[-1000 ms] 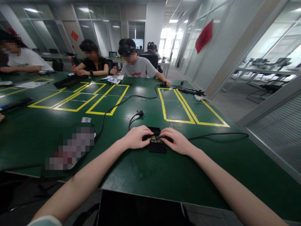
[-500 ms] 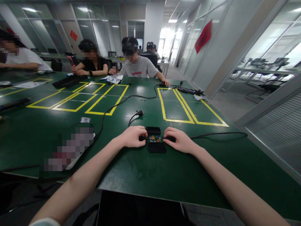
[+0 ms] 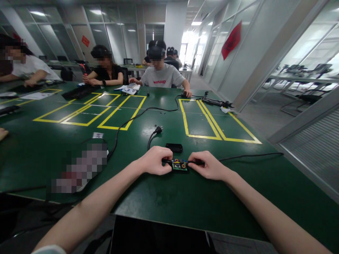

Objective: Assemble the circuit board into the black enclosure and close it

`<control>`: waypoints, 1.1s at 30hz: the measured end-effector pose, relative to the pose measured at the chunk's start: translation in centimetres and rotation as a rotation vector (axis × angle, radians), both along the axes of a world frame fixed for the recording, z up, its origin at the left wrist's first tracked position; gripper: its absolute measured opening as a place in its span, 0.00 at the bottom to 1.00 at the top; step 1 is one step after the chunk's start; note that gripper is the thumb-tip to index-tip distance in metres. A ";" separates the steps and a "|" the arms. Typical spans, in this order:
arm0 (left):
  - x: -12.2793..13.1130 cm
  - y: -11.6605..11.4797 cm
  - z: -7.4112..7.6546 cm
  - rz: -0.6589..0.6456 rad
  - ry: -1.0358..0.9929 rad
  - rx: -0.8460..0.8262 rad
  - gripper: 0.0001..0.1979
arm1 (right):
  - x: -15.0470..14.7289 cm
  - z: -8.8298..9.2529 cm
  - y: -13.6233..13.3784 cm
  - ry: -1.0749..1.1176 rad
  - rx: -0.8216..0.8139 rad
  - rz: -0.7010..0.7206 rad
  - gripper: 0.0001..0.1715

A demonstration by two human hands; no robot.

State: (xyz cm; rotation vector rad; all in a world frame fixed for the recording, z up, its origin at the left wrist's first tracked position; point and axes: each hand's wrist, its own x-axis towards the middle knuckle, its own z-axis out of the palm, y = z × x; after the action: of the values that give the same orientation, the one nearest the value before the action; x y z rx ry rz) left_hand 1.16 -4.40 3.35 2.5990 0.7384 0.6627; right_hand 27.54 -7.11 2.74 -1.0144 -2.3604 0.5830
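Note:
A small green circuit board (image 3: pixel 180 167) with copper-ringed coils lies between my two hands. A black cable joins it at each end. My left hand (image 3: pixel 158 160) pinches the black cable (image 3: pixel 166 161) on the board's left side. On the other side, the fingers of my right hand (image 3: pixel 210 165) are closed on the right cable (image 3: pixel 196 162). Beneath the board shows the edge of a black plastic case half, mostly hidden. Just beyond the board, a second black case half (image 3: pixel 174 147) rests apart on the table, its hollow side up.
A black power plug (image 3: pixel 158 130) lies beyond my left hand. A blurred-out object (image 3: pixel 79 169) and a white number tag (image 3: pixel 97 135) are at the left. Yellow tape (image 3: pixel 203 136) marks rectangles on the green table (image 3: pixel 212 211). Several people sit across from me.
Both hands have moved the board and cables towards me, over the near case half, which the board now covers. The far case half stays on the table.

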 end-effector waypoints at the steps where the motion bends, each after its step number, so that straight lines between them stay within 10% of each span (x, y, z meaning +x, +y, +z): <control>1: 0.0 -0.1 -0.1 -0.009 -0.005 -0.026 0.02 | -0.1 -0.1 0.0 -0.028 -0.023 0.017 0.13; 33: -1.0 2.8 -1.5 0.105 -0.127 -0.301 0.04 | 0.2 -1.5 2.1 -0.068 0.149 -0.064 0.14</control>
State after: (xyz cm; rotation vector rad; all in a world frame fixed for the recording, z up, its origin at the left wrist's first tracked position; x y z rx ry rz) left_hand 0.17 -1.60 1.82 2.2372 0.8661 0.6824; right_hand 27.75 -5.00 1.19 -1.0527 -2.3803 0.3486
